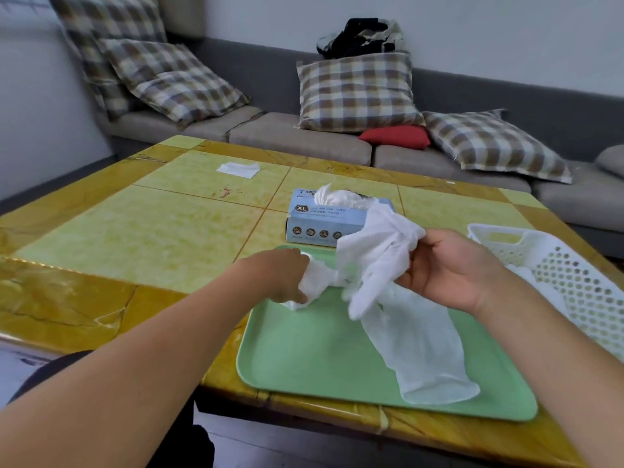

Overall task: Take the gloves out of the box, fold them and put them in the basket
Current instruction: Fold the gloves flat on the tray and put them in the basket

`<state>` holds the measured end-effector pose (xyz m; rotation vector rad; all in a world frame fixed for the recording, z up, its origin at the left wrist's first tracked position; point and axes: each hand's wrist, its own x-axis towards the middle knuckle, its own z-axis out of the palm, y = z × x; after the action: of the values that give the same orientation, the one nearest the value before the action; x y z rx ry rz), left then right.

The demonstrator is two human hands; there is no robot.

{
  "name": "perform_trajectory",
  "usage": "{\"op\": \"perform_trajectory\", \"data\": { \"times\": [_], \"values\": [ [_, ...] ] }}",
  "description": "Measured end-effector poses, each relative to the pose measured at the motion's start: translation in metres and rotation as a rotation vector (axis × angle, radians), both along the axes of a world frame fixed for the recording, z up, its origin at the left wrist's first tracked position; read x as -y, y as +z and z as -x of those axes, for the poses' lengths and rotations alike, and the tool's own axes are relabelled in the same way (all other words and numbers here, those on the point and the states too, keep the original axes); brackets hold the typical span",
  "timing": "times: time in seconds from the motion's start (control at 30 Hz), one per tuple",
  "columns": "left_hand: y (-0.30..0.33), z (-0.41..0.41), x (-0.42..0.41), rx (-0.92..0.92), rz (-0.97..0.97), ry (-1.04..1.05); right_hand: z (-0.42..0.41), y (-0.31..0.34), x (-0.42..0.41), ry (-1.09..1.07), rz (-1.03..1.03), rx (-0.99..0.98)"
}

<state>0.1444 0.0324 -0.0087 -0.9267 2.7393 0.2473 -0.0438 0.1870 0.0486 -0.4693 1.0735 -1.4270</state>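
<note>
A pale blue glove box (pixel 312 221) marked XL stands on the table behind the green tray (pixel 304 359), with white gloves bunched in its top opening. My right hand (pixel 449 268) pinches a crumpled white glove (pixel 378 258) held above the tray. A translucent glove (pixel 425 352) hangs from it and lies stretched across the tray toward the near edge. My left hand (pixel 287 275) grips a crumpled end of white glove (pixel 317 282) at the tray's far left corner. The white perforated basket (pixel 580 282) sits at the right, with something white inside.
The yellow tiled table (pixel 135 238) carries a folded white sheet (pixel 238 169) at the back left. A grey sofa (pixel 304 136) with checked cushions and a red cushion (pixel 395 136) runs behind the table. The table's near edge lies just under the tray.
</note>
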Motion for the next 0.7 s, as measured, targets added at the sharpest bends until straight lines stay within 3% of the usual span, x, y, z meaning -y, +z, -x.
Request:
{"op": "perform_trajectory", "data": {
  "times": [0.13,0.2,0.23,0.3,0.37,0.5,0.6,0.7],
  "values": [
    [0.014,0.0,0.0,-0.044,0.046,0.026,0.021,0.018,-0.031,-0.134,0.066,-0.02],
    [0.032,0.005,-0.014,-0.313,0.034,-0.008,0.026,0.018,-0.045,-0.169,0.114,0.025],
    [0.043,0.008,-0.027,-0.516,-0.071,-0.008,0.026,0.016,-0.05,-0.173,0.137,0.054],
    [0.061,0.019,-0.059,-0.82,-0.476,-0.027,0.024,0.009,-0.053,-0.176,0.14,0.058],
    [0.065,0.033,-0.091,-0.859,-0.648,-0.101,0.015,0.004,-0.053,-0.156,0.117,0.047],
    [0.048,0.061,-0.109,-1.083,-0.466,-0.042,0.004,0.006,-0.055,-0.064,0.126,0.022],
    [0.046,0.06,-0.096,-1.243,-0.639,0.167,0.02,0.019,-0.066,-0.03,0.089,-0.192],
    [0.055,0.052,-0.091,-1.174,-1.013,0.292,0.043,0.023,-0.075,-0.112,-0.013,-0.672]
  ]
}}
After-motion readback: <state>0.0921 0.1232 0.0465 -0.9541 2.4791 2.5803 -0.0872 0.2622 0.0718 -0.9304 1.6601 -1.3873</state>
